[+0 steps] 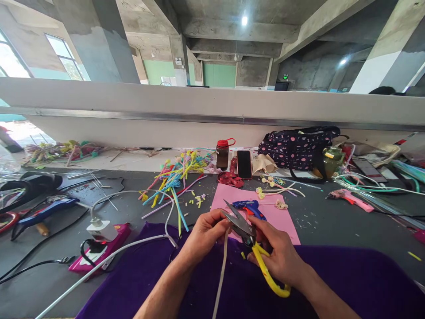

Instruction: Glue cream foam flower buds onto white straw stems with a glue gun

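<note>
Pinch grip, left hand [206, 232]: your thumb and fingers are closed on the top end of a white strip [222, 266], which hangs down over the purple cloth [139, 274]. Next, snips [244, 228]: blades parted, just beside that pinch. Then right hand [282, 257]: wrapped firmly round the yellow handles. Risk, as judged: blades this near your left fingertips could nick them, and the slack strip may slip and cut askew. Pose: both forearms angled inward, hands meeting at centre, before the pink sheet [285, 223].
</note>
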Demonstrator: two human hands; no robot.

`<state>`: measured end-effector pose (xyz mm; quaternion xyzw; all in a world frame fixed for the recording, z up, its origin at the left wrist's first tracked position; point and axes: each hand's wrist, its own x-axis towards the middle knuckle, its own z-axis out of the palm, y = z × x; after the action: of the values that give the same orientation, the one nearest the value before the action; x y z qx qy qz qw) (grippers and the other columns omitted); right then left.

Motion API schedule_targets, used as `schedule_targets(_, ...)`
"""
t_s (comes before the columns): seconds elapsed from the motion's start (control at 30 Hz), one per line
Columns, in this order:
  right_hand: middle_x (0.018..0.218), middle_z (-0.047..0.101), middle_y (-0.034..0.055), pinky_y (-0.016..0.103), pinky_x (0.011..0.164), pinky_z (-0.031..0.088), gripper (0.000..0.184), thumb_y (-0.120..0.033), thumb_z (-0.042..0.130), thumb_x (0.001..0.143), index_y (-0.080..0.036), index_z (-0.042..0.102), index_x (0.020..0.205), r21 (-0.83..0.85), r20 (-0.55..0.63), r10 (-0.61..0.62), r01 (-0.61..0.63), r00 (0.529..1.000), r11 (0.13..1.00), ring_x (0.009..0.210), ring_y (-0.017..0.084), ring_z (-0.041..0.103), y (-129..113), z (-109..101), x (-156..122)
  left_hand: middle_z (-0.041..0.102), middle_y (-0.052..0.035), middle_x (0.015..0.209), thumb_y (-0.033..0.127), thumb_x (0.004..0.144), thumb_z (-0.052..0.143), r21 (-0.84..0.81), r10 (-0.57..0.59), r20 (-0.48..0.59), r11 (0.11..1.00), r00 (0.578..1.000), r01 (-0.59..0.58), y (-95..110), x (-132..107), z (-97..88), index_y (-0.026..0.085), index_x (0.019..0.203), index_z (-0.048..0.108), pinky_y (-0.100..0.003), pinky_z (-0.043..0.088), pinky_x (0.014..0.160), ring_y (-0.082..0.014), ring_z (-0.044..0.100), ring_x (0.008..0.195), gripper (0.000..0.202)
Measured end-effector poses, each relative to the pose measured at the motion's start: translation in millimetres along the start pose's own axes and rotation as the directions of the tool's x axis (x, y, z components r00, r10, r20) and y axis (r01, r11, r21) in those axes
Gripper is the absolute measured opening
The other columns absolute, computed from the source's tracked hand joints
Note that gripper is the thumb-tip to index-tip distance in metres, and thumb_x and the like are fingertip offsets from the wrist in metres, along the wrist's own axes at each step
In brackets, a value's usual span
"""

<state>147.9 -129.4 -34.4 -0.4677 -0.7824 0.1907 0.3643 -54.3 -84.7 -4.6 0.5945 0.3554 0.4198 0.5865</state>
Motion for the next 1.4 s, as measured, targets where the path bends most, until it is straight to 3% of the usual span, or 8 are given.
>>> schedule_targets(0.63, 0.078, 0.053, 0.0013, 0.025, 0.053, 0.039, 0.064, -0.028, 0.062, 0.072, -0.021, 0.037, 0.13, -0.016, 0.012, -0.007, 0.007, 1.0, 1.0, 0.059, 0.013, 0.047, 4.5, 4.1, -1.8, 0.048, 0.0036, 0.054, 0.034, 0.077, 0.057, 0.014, 0.019, 0.017, 1.0, 1.0, -0.02, 0.4, -0.1, -1.4, 0.015, 0.067, 0.057, -0.019, 0.034, 0.048, -0.0059, 0.039, 0.047, 0.022)
schedule_targets(1.1, 0.072, 0.048, -0.0022, 0.022, 0.049, 0.033, 0.065, -0.022, 0.06, 0.07, -0.022, 0.036, 0.13, 0.092, 0.052, -0.003, -0.002, 0.999, 0.996, 0.054, 0.01, 0.04, 0.6, 3.5, -4.4, 0.049, 0.0029, 0.056, 0.032, 0.078, 0.058, -0.064, 0.022, 0.051, 0.998, 0.998, -0.018, -0.2, -1.8, -1.6, 0.015, 0.066, 0.056, -0.018, 0.036, 0.049, -0.006, 0.042, 0.047, 0.021)
schedule_targets(1.4, 0.078, 0.049, -0.0013, 0.024, 0.053, 0.033, 0.062, -0.032, 0.062, 0.074, -0.023, 0.035, 0.13, 0.074, 0.042, -0.027, 0.024, 0.999, 0.997, 0.056, 0.011, 0.04, 3.2, 5.7, -5.1, 0.049, 0.0032, 0.057, 0.031, 0.079, 0.057, -0.08, 0.031, 0.058, 0.996, 0.998, -0.026, -0.3, -2.3, -1.5, 0.015, 0.068, 0.057, -0.018, 0.036, 0.049, -0.0057, 0.041, 0.048, 0.02)
